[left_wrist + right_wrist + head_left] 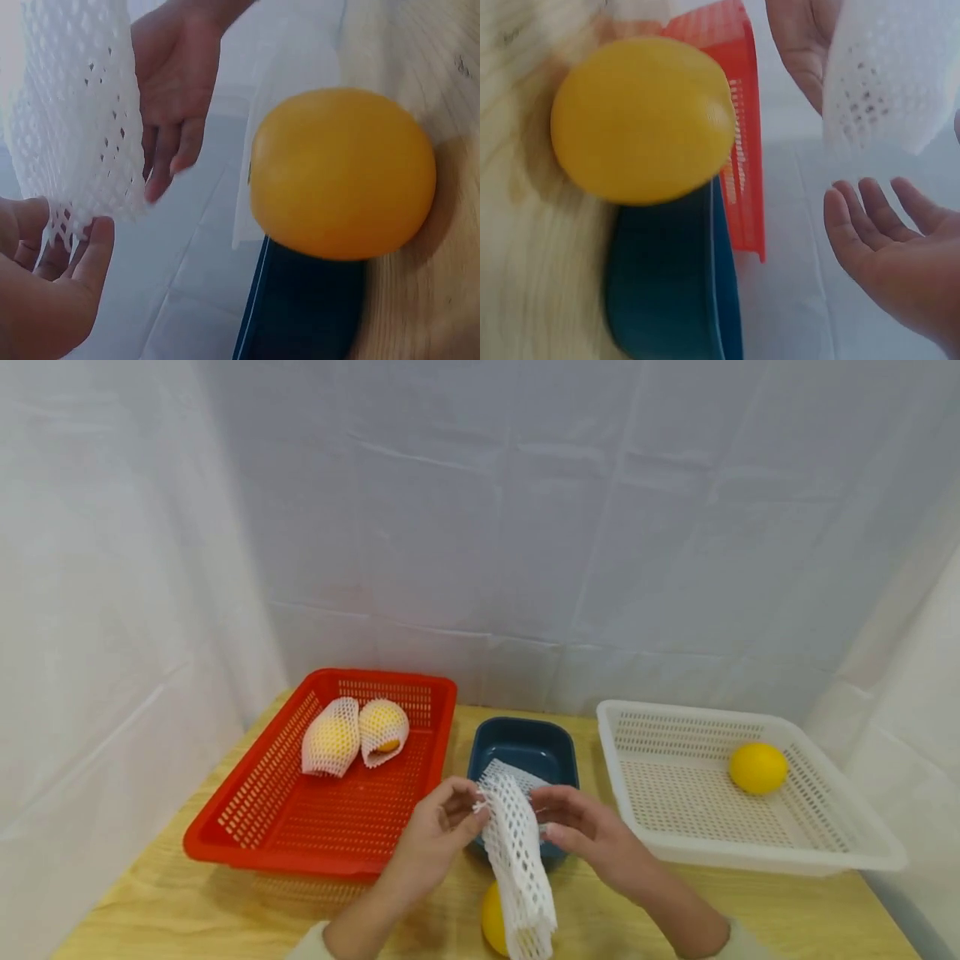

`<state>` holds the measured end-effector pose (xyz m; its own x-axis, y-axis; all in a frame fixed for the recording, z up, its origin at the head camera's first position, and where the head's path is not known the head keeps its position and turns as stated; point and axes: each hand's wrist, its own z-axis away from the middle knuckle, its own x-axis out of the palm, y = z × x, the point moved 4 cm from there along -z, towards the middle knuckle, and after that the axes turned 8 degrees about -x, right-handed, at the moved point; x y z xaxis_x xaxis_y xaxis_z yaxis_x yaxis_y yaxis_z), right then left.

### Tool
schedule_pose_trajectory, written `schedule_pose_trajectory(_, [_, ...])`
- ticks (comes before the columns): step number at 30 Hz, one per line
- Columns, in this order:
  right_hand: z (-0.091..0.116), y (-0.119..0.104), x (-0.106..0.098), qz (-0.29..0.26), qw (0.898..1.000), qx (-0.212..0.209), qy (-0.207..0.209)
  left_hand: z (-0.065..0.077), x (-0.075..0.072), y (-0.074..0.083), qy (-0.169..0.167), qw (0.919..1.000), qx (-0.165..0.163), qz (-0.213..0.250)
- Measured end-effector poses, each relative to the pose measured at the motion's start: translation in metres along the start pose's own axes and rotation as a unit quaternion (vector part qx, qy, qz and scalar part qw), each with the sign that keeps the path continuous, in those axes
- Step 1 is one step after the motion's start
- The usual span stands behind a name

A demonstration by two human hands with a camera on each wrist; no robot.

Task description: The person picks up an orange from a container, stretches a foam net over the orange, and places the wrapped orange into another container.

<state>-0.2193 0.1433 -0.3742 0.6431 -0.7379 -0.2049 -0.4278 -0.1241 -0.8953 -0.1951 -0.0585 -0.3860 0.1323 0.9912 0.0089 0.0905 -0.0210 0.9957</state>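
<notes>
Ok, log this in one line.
left hand: pinches net; right hand: beside net; fruit: bare, on table; red basket: two netted fruits; white basket: bare fruit

– What sort of place is this, then?
– A makeshift booth, by the look of it: pale sheets (pixel 480 527) hang behind the table (pixel 172 902) and down both sides, fold-creased, closing it in
– Inside a home, a shop, a lab?
– I can't tell; the sheets hide the room beyond
– And the table?
– Wood-grained, laid out as a small work surface, with a red basket (pixel 300 860) on the left, a white basket (pixel 750 853) on the right and a blue tub (pixel 525 739) between them
</notes>
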Motion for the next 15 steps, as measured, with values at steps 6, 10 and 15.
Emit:
schedule_pose_trajectory(6, [-0.001,0.007,0.012,-0.073,0.997,-0.009,0.017,-0.002,0.010,-0.007,-0.048,0.9986,-0.005,0.021])
schedule_pose_trajectory(10, [0.000,0.009,0.015,-0.128,0.991,-0.021,0.035,-0.001,0.013,-0.011,-0.049,0.9987,-0.003,0.011])
schedule_pose_trajectory(15, [0.001,0.013,0.018,-0.191,0.980,-0.037,0.042,-0.001,0.013,-0.019,-0.051,0.9985,-0.004,0.018])
